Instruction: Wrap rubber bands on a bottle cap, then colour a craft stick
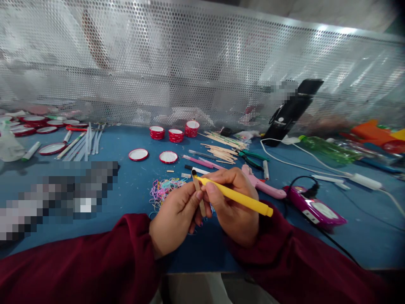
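Between the thumb and fingers of my left hand (175, 217) is a flat wooden stick (199, 196), tilted, with a black top end. My right hand (237, 207) grips a yellow marker (243, 199) like a pen. Its tip meets the stick just below the black end, as far as I can see. Under and behind my hands lies a tangled pile of small coloured rubber bands (164, 189). Just beyond the stick are a black-and-white pen (200, 169) and some pink pens (202, 162).
Red-rimmed tins (176, 136) and round lids (138, 154) stand farther back. Thin wooden sticks (221, 153), green-handled pliers (249, 160) and a pink glue gun (265, 187) lie right of centre. A purple power strip (316, 211) with cables is at right, glue sticks (77, 147) at left.
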Action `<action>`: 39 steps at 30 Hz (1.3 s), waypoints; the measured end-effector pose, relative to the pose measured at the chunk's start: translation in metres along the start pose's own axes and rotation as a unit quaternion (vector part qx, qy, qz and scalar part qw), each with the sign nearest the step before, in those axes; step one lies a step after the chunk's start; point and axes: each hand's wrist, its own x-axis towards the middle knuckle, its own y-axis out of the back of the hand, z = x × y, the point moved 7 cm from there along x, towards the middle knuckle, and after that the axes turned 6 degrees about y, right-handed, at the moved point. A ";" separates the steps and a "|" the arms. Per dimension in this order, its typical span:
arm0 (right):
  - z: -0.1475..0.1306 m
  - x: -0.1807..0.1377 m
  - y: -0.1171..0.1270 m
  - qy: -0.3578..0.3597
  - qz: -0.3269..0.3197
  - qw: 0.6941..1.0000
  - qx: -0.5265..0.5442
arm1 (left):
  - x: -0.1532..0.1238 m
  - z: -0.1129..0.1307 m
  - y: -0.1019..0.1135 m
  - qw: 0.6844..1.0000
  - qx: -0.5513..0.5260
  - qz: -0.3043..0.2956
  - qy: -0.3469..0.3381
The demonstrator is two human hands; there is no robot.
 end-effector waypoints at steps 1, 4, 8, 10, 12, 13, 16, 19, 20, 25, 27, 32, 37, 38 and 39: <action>-0.001 0.000 -0.001 0.000 -0.004 1.000 0.001 | 0.000 0.000 0.000 1.000 0.003 0.000 0.001; -0.002 0.001 -0.002 0.002 -0.003 1.000 -0.002 | 0.000 -0.001 0.000 1.000 0.005 0.002 0.002; 0.000 0.002 0.000 0.002 0.008 1.000 -0.006 | 0.000 -0.001 0.000 1.000 -0.006 0.002 0.004; 0.000 0.001 0.000 0.000 0.006 1.000 -0.002 | 0.000 0.000 0.000 1.000 -0.008 0.001 0.004; 0.001 0.000 -0.001 -0.006 -0.003 1.000 0.005 | 0.000 0.000 0.000 1.000 -0.001 0.000 0.000; 0.001 0.000 -0.002 -0.008 -0.007 1.000 0.010 | 0.000 0.000 0.001 1.000 0.005 0.001 -0.001; 0.000 0.001 -0.003 -0.014 -0.009 1.000 0.020 | 0.000 0.000 0.001 1.000 0.017 0.004 -0.002; -0.001 0.002 -0.003 -0.012 -0.001 1.000 0.010 | 0.000 -0.001 0.000 1.000 0.010 0.000 0.003; -0.001 0.002 -0.002 -0.010 0.003 1.000 0.004 | 0.000 -0.001 0.000 1.000 0.006 -0.002 0.003; 0.000 0.000 0.000 -0.005 0.004 1.000 -0.003 | 0.001 -0.001 0.000 1.000 0.001 -0.003 0.001; 0.000 0.000 -0.001 -0.005 -0.003 1.000 -0.002 | 0.000 -0.001 0.000 1.000 0.009 -0.002 -0.001; 0.000 0.001 -0.001 -0.006 -0.001 1.000 -0.013 | 0.000 -0.002 0.000 1.000 0.004 -0.001 0.008; 0.001 0.000 0.000 -0.001 0.008 1.000 -0.005 | 0.000 0.001 0.000 1.000 -0.001 -0.001 0.004; 0.001 0.000 0.000 0.002 0.008 1.000 -0.005 | 0.000 0.001 0.000 1.000 -0.001 -0.001 0.004; 0.001 0.000 0.000 0.003 0.005 1.000 -0.004 | 0.000 0.000 0.000 1.000 -0.002 -0.002 0.004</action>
